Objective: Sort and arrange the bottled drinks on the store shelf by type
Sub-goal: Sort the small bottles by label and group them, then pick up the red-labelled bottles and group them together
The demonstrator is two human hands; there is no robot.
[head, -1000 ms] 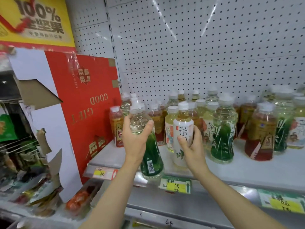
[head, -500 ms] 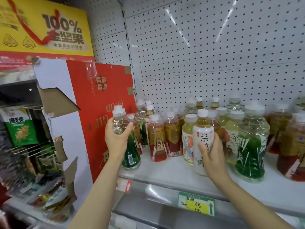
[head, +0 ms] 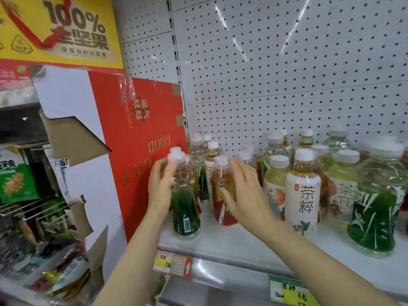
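**Green bottle's down at the left end, right hand off the white one**

Compared with half a second back, the left hand [head: 160, 191] has brought the green-label bottle [head: 184, 195] down from mid-air; it now stands on the shelf [head: 254, 241] at the far left, right next to the red carton [head: 136, 151]. Left grip is still wrapped around its upper body, fingers curled on it, barcode facing out.

The right hand [head: 245, 193] has let go of the white-label tea bottle [head: 303, 193] and slid left. It's now spread flat against the red-and-gold label bottle [head: 223, 191], fingers straight, grip released, not closed round anything.

Readable stuff: the white bottle says 茶粹, and the pale one behind it [head: 344, 184] shows 茶. The carton reads "GOOD GIFT" upside down. The yellow sign [head: 61, 29] up top says "100% 全坚果". The price tag [head: 172, 263] looks handwritten, too blurry to trust. A bigger green bottle [head: 377, 206] sits on the right.
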